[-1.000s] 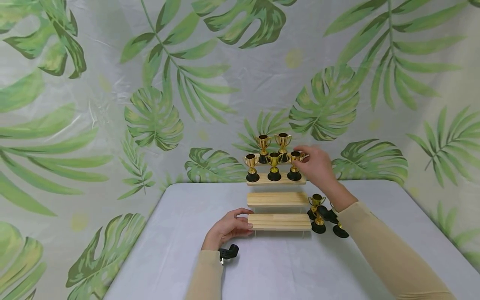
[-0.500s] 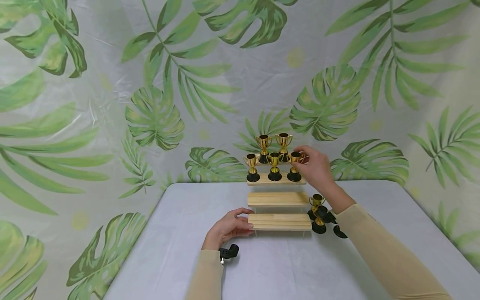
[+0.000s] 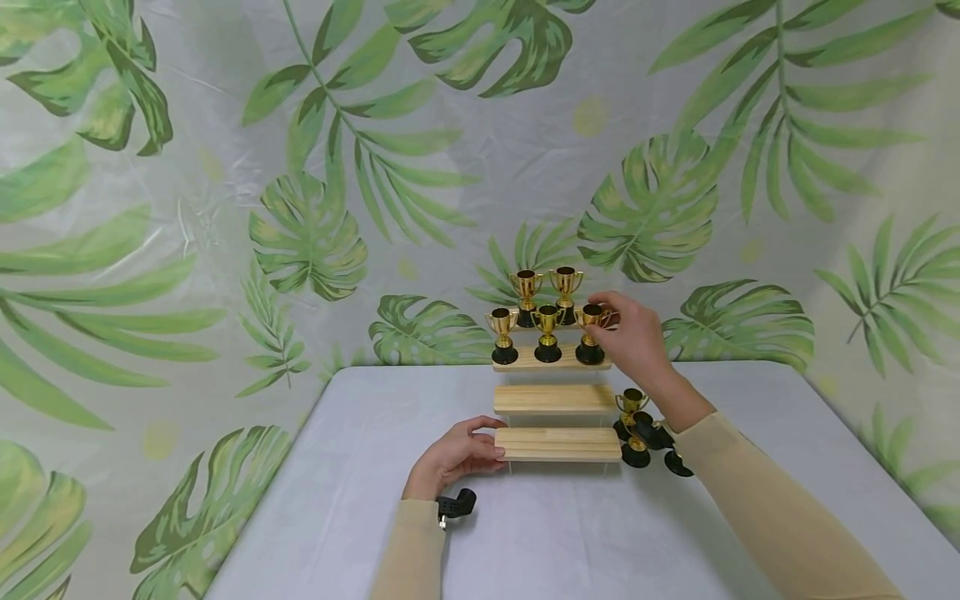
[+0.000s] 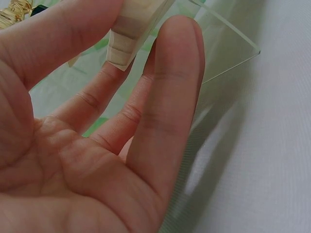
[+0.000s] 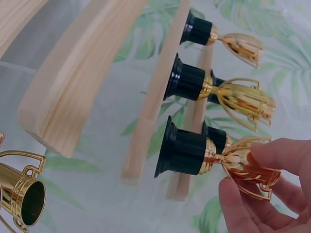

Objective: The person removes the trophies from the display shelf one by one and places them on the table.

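Note:
My right hand (image 3: 633,335) pinches the gold cup of a small trophy (image 5: 187,149) between thumb and fingers. That trophy is upright at the right end of the second-highest wooden shelf (image 3: 525,357); whether its black base touches the wood cannot be told. Beside it on this shelf stand a middle trophy (image 3: 548,333) and a left trophy (image 3: 504,337). Two more, a left one (image 3: 527,287) and a right one (image 3: 566,283), stand on the top tier behind. My left hand (image 3: 459,450) holds the left end of the lowest wooden shelf (image 3: 558,444), thumb above and fingers below.
Several trophies (image 3: 636,454) stand on the white-covered table (image 3: 360,500) right of the stand, partly hidden by my right wrist and sleeve. The second-lowest shelf (image 3: 555,398) is bare wood. Clear supports (image 4: 243,36) carry the shelves. A leaf-printed sheet (image 3: 420,208) hangs behind.
The trophy in my right hand has shifted very slightly to the right along its shelf. My left hand has kept its hold on the lowest shelf.

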### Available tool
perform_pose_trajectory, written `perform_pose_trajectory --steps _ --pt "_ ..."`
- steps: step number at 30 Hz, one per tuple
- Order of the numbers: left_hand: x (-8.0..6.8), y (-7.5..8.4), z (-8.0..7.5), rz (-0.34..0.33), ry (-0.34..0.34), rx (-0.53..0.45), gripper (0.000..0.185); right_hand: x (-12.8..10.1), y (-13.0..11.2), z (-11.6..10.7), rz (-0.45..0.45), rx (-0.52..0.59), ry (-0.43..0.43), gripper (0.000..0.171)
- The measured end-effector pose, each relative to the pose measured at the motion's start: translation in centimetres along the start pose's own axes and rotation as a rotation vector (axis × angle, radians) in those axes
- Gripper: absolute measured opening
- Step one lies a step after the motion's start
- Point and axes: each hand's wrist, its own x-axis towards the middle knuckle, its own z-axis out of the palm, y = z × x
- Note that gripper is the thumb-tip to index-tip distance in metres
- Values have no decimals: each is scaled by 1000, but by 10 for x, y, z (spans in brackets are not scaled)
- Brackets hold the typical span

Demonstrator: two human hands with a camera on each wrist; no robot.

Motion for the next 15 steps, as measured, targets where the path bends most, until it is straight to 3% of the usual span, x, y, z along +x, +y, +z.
perform_pose_trajectory --steps 15 --pt "1 -1 -2 2 -2 4 59 -10 -6 -9 -19 33 16 41"
